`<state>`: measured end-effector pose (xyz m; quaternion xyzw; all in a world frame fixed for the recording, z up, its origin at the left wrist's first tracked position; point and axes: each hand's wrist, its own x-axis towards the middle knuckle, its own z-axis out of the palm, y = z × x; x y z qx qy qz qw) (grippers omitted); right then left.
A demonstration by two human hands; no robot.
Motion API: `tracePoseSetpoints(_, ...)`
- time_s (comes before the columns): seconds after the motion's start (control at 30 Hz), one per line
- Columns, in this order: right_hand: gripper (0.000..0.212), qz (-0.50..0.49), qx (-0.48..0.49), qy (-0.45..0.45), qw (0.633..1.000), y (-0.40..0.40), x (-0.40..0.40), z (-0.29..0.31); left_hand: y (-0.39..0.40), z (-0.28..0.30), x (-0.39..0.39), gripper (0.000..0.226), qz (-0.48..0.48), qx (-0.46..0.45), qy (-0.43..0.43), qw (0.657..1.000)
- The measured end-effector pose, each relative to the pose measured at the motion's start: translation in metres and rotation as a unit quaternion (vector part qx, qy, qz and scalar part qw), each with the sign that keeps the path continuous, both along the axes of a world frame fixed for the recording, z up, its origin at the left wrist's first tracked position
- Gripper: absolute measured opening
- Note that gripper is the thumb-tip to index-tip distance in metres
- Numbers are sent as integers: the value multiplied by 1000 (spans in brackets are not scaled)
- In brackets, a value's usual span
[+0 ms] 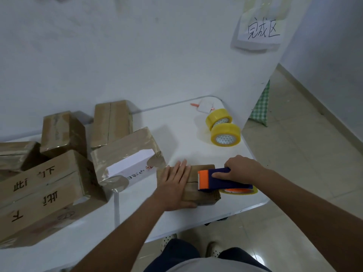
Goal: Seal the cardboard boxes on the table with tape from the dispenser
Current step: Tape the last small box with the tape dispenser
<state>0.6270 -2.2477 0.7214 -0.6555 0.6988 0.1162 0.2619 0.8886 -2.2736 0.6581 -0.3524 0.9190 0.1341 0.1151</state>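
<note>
Since the pile on the left is where the bigger stuff sits, start there: a large cardboard box with black characters (45, 195) lies nearest the person, w/ a few smaller taped boxes (62, 132) behind it and one w/ a white label (127, 160) leaning at an angle on its neighbours. Most of those show shiny tape on them, so prob already sealed, though can't confirm every seam.

Next over, near the front edge of the white table (182, 138), is the small box (202, 185) being worked on rn. Left hand (174, 185) lies flat on its top, fingers straight and close together, thumb down the near side. Looks like it's there to pin the box and hold the flaps shut so nothing slides when tape gets pulled.

Right hand (241, 169) is curled round the tape dispenser (222, 180), blue body w/ orange front end, index finger laid along the side. The orange end sits right on the flap seam at about the middle of the lid, roll end hanging off the box's right side. Can't tell how much tape is stuck down yet.

Further back on the right, two spare yellow tape rolls (224, 126) touch each other, well apart from the work, plus a small white packet (205, 106) by the wall. Up on the wall there's a handwritten paper sign (261, 30).
</note>
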Motion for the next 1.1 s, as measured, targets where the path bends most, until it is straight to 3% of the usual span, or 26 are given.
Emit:
tracePoseSetpoints(0.3, 64, -36, 22, -56, 998, 15, 31, -12, -33, -12, 34, 119, -97, -29, -13, 995)
tracePoseSetpoints(0.43, 67, -44, 32, -78, 995, 17, 30, -12, -24, -13, 19, 126, -83, -36, -31, 995)
tracePoseSetpoints(0.83, 71, -54, -12, -118, 992, 39, -7, -25, -14, -17, 16, 117, -66, -76, -18, 995)
tracePoseSetpoints(1.1, 66, -69, 1, -130, 989, 56, -26, -40, -16, -13, 13, 117, -72, -56, -25, 996)
